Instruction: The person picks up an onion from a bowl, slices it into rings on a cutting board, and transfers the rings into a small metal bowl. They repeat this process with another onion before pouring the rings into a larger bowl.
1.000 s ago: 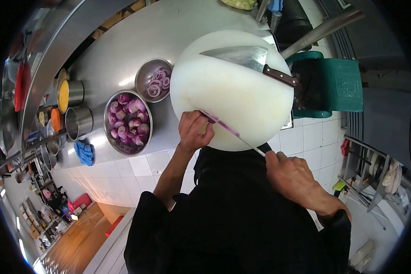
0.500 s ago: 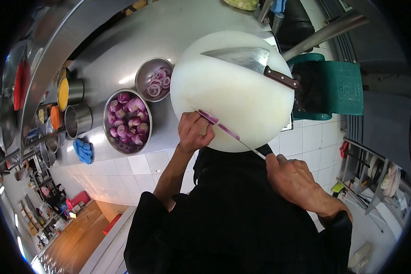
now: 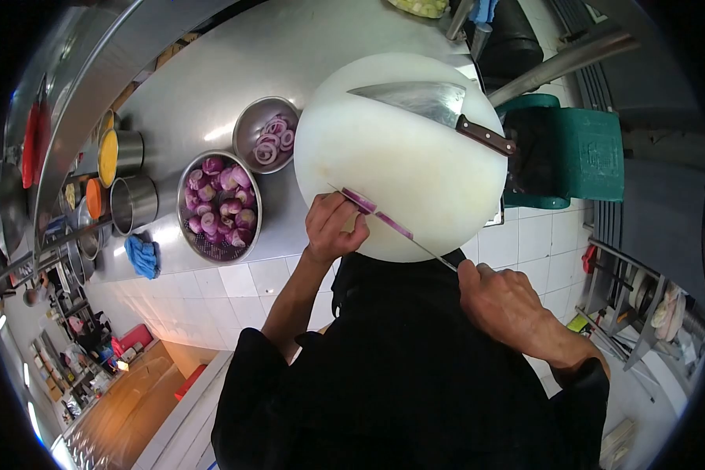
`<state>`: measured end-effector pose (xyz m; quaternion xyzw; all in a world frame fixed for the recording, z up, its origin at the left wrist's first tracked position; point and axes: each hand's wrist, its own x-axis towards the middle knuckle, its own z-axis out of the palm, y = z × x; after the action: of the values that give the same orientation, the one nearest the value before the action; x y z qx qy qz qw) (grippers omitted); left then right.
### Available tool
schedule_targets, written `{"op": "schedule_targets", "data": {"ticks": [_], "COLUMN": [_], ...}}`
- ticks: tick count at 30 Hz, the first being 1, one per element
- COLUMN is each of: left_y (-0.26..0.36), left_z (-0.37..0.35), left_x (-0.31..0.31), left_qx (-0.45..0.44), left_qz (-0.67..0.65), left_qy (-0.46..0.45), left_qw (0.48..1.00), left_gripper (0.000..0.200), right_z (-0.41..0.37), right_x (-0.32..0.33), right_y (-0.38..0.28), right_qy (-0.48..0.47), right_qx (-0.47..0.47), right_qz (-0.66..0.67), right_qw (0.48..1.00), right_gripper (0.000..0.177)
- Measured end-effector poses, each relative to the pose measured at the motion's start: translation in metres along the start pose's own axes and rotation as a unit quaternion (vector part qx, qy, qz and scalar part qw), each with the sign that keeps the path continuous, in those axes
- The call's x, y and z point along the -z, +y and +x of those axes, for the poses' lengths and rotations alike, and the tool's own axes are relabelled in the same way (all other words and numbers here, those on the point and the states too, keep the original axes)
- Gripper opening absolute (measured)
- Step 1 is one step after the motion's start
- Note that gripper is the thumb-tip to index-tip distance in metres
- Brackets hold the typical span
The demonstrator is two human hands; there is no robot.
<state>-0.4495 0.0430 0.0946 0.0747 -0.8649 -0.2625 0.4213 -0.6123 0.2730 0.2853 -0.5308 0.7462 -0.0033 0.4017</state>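
My right hand (image 3: 505, 305) is closed round the handle of a thin knife (image 3: 433, 254), whose blade reaches left over the near edge of the round white cutting board (image 3: 399, 157). At the blade's far end, my left hand (image 3: 335, 229) has its fingers closed on a piece of red onion (image 3: 358, 199). A narrow onion slice (image 3: 394, 225) lies along the blade. Farther back on the board rests a large cleaver-like knife (image 3: 415, 99) with a dark brown handle.
Left of the board are a bowl of onion rings (image 3: 247, 129) and a perforated bowl of peeled onions (image 3: 227, 205). Metal pots (image 3: 133, 205) and a blue cloth (image 3: 142, 256) sit farther left. A green bin (image 3: 591, 154) stands at the right.
The whole view has shifted very slightly. Both hands, the thin knife and the onion pieces keep almost the same places on the board.
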Motion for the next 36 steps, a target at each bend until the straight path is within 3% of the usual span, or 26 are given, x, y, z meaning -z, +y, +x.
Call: {"op": "schedule_targets", "data": {"ticks": [21,24,36], "left_y": [-0.001,-0.003,-0.004], "left_z": [-0.002,-0.005,-0.009], "left_x": [0.000,-0.001,0.001], "left_qx": [0.021,0.028,0.047], "left_qz": [0.000,-0.003,-0.003], "left_qy": [0.015,0.023,0.017], "left_qw": [1.000,0.999,0.999], "left_gripper": [0.030,0.030,0.028], "right_z": [0.024,0.029,0.045], "right_x": [-0.008,-0.020,-0.034], "right_y": [0.004,0.008,0.009], "right_qy": [-0.037,0.006,0.022], "right_qx": [-0.001,0.025,0.014], "right_qz": [0.021,0.011,0.018], "right_qw": [0.999,1.000,1.000], "right_gripper": [0.013,0.014,0.012]}}
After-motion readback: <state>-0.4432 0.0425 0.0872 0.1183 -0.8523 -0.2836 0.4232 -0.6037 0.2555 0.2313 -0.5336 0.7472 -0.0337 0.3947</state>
